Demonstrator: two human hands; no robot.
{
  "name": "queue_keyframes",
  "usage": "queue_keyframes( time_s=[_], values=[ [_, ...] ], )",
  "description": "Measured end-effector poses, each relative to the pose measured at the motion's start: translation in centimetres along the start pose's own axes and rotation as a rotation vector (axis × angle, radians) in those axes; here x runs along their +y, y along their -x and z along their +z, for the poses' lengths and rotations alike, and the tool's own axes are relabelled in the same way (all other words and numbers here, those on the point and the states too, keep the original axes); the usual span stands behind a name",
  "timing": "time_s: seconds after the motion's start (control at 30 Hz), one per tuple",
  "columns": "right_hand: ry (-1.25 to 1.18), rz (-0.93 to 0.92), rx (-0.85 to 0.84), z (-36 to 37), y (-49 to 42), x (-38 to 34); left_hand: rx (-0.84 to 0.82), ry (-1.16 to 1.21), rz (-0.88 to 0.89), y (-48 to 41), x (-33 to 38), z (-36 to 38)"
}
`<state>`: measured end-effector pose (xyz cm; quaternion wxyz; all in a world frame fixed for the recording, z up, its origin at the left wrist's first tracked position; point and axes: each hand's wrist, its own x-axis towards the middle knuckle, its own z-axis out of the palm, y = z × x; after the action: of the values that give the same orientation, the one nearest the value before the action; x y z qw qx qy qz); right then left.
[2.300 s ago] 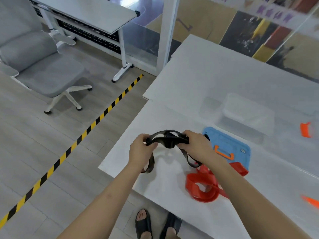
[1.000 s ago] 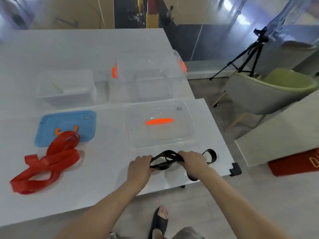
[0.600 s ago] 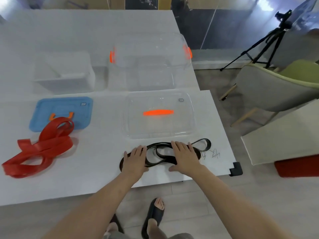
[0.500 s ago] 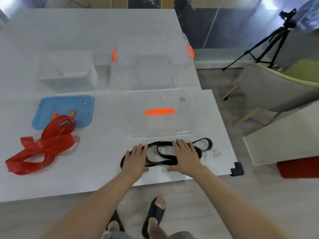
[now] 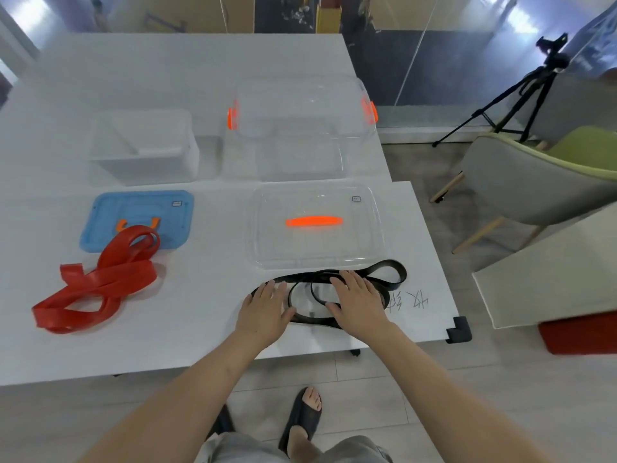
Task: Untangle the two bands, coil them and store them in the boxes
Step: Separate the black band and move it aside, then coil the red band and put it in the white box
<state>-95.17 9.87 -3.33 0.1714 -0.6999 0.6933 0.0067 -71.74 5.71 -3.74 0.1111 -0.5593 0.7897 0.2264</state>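
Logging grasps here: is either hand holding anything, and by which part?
Nothing is gripped: left hand and right hand press flat on the black band.

black band (image 5: 390, 274): smooth rubbery strip, dull sheen. red band (image 5: 110, 282): same rubbery look, glossier, light catching its folds. blue lid (image 5: 140, 205): opaque moulded plastic, satin finish, ribbed. clear lid (image 5: 267, 242): transparent glossy plastic; its handle (image 5: 314, 222) is opaque orange plastic. clear box (image 5: 300, 105): transparent glossy plastic with orange plastic clasps (image 5: 232, 118). frosted box (image 5: 147, 162): milky translucent plastic, matt. table (image 5: 187, 329): white, smooth, matt top. corner guard (image 5: 459, 329): black and matt; plastic or rubber, cannot tell. chair (image 5: 534, 188): grey and green cloth-like upholstery, matt, on pale wooden legs (image 5: 478, 235). floor (image 5: 434, 396): pale wood-grain planks, low sheen.
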Motion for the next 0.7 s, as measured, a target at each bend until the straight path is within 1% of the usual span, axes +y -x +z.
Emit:
queue_keyframes(
  time_s=[0.17,0.3,0.43,0.53,0.7],
  values=[
    [-0.024,-0.057,0.135,-1.0,-0.5,-3.5,0.121,0.019,-0.039,2.9,-2.4,-1.7],
    [-0.042,-0.116,0.162,-1.5,-1.9,-8.5,0.27,0.074,-0.106,6.0,-5.9,-2.9],
    [-0.038,-0.215,0.166,-1.7,-3.7,-14.4,0.381,0.08,-0.209,8.2,-11.4,-4.3],
    [-0.054,-0.256,0.165,-1.5,-5.1,-19.4,0.405,0.08,-0.256,9.6,-16.3,-5.5],
    [-0.049,-0.303,0.149,0.1,-7.7,-28.6,0.405,0.035,-0.25,10.8,-25.9,-7.7]
  ],
)
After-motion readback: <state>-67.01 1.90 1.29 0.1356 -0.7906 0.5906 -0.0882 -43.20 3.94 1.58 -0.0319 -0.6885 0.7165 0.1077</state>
